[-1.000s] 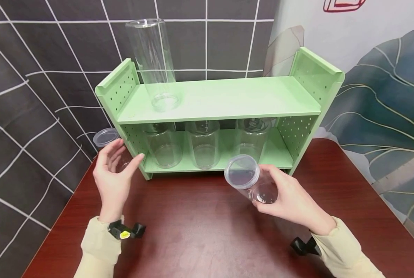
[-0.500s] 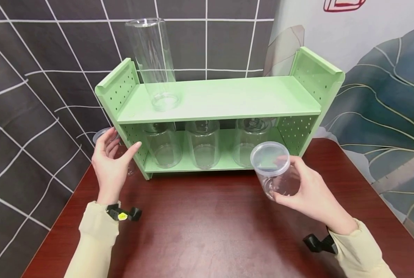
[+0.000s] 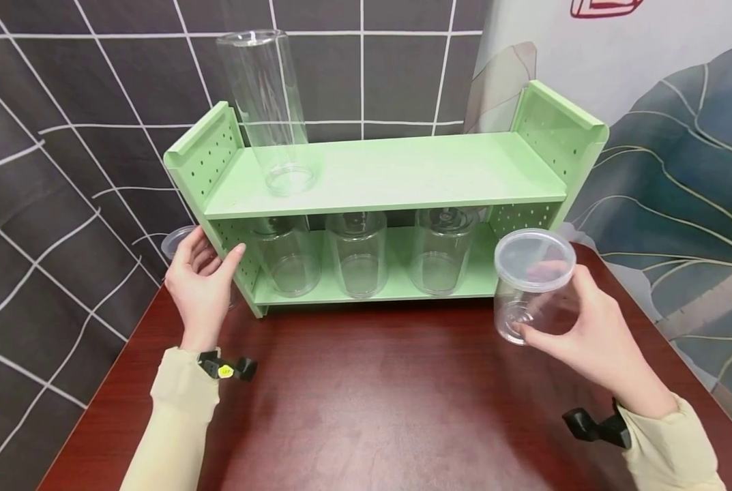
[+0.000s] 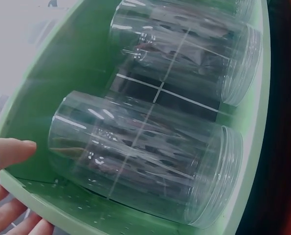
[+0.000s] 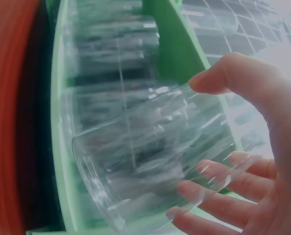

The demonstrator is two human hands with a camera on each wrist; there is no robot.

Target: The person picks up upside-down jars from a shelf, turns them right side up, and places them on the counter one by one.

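Note:
My right hand (image 3: 605, 327) holds a clear plastic jar (image 3: 509, 310) with a translucent lid in front of the right end of the green shelf rack (image 3: 402, 174). Thumb and fingers lie on opposite sides of this jar (image 5: 135, 147) in the right wrist view. At the rack's left side panel is my left hand (image 3: 202, 290), its thumb (image 4: 18, 152) on the inner side and its fingers outside, past the edge. Three clear jars (image 3: 292, 266) stand in a row on the lower shelf. A taller clear cylinder (image 3: 267, 102) stands at the left of the top shelf.
Another lidded clear jar (image 3: 175, 240) stands outside the rack on the left, partly hidden by my left hand. The rack stands on a dark red table (image 3: 366, 395). Behind it rises a dark wall with white grid lines (image 3: 329, 82).
My right hand has carried the jar to the right and turned it more upright. My left hand has moved slightly up, closer around the rack's left panel.

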